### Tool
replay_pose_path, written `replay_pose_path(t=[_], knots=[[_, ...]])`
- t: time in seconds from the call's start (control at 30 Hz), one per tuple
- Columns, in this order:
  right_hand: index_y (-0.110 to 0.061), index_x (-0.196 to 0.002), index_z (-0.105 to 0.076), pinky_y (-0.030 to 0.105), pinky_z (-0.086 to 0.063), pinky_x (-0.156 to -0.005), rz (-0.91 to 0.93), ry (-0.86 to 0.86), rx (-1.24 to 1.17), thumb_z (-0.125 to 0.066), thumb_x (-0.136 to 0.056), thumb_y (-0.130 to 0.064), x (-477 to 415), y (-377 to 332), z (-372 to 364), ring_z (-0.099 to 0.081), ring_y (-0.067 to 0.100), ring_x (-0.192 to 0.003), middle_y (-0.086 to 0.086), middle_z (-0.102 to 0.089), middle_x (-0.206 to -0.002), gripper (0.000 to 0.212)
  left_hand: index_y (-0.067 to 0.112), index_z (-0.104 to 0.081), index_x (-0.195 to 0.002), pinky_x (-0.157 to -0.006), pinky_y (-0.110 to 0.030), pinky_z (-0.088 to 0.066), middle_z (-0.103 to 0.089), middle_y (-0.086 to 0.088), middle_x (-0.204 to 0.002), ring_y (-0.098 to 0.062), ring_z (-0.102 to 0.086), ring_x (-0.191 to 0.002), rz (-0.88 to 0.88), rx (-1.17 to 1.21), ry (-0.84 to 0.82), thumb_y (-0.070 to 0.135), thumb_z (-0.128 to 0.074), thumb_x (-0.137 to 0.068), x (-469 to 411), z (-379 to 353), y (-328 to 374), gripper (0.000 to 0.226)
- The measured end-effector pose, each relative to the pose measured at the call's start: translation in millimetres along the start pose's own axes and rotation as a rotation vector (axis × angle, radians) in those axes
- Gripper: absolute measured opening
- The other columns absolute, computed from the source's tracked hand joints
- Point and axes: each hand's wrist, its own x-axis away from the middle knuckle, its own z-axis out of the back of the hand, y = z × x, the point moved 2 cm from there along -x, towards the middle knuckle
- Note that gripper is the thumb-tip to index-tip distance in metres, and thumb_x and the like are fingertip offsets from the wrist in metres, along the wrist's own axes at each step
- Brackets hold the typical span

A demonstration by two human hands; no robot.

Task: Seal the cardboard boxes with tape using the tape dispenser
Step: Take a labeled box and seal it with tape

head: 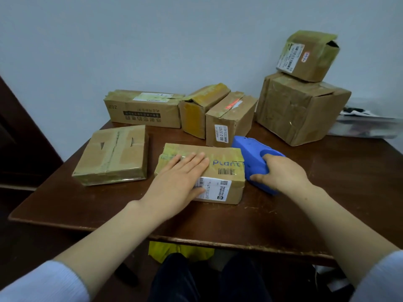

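Left hand lies flat, fingers straight, atop a taped cardboard box at the centre of a brown table. The box's long axis runs 9 to 3 o'clock. Just beside its 3 o'clock end, the right hand grips the blue tape dispenser, whose long axis runs 11 to 5 o'clock, free end toward 11.

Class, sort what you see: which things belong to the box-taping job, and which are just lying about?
Job: blue tape dispenser, gripped by right hand; Plant box under flat left hand; other cardboard boxes.
Lying about: papers at far right; yellow material under the table.
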Motion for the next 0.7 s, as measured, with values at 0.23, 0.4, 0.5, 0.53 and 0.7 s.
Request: replay_pose_path(t=[0.23,0.4,0.5,0.53,0.7], knots=[[-0.006,-0.079,-0.063,0.033,-0.038,-0.061,-0.062,0.013,-0.460,-0.079,-0.074,-0.035,-0.5,29.2,14.7,-0.060,0.030,-0.076,0.014,-0.059,-0.074,0.033,0.028,-0.019,-0.151,-0.115,-0.023,0.005,-0.007,0.010,-0.160,-0.005,-0.003,-0.147,-0.052,0.107,-0.050,0.054,-0.051,-0.091,-16.5,2.6,-13.0,0.073],[-0.006,-0.070,-0.065,0.031,-0.041,-0.061,-0.207,0.049,-1.161,-0.074,-0.069,-0.015,21.0,48.4,41.3,-0.057,0.027,-0.066,0.012,-0.062,-0.072,0.013,0.029,-0.034,-0.146,-0.117,-0.029,-0.010,-0.023,0.012,-0.157,-0.008,-0.020,-0.144,0.007,0.235,-0.128,0.084,-0.029,-0.074,-20.4,13.5,-11.1,0.091],[-0.007,-0.077,-0.066,0.031,-0.046,-0.063,-0.271,0.062,-1.388,-0.076,-0.071,-0.031,27.7,51.1,52.9,-0.062,0.023,-0.062,0.009,-0.069,-0.075,0.027,0.027,-0.055,-0.130,-0.106,-0.035,-0.036,-0.052,0.008,-0.138,-0.014,-0.046,-0.127,0.134,0.437,-0.084,0.059,-0.042,-0.093,-28.1,25.5,-5.5,0.051],[-0.007,-0.080,-0.067,0.031,-0.049,-0.063,-0.272,0.056,-1.414,-0.076,-0.069,-0.038,29.3,49.9,56.7,-0.064,0.020,-0.061,0.007,-0.071,-0.073,0.034,0.027,-0.059,-0.123,-0.101,-0.036,-0.041,-0.059,0.008,-0.128,-0.015,-0.052,-0.119,0.173,0.495,-0.050,0.047,-0.046,-0.096,-30.4,29.5,-3.5,0.037],[-0.009,-0.078,-0.067,0.018,-0.047,-0.041,-0.230,-0.022,-1.445,-0.069,-0.060,-0.041,38.8,36.9,77.4,-0.061,0.010,-0.044,0.000,-0.068,-0.056,0.036,0.028,-0.058,-0.128,-0.090,-0.029,-0.045,-0.053,0.014,-0.119,-0.011,-0.053,-0.103,0.389,0.710,0.083,0.025,-0.068,-0.087,-39.7,39.7,-2.4,0.042]])
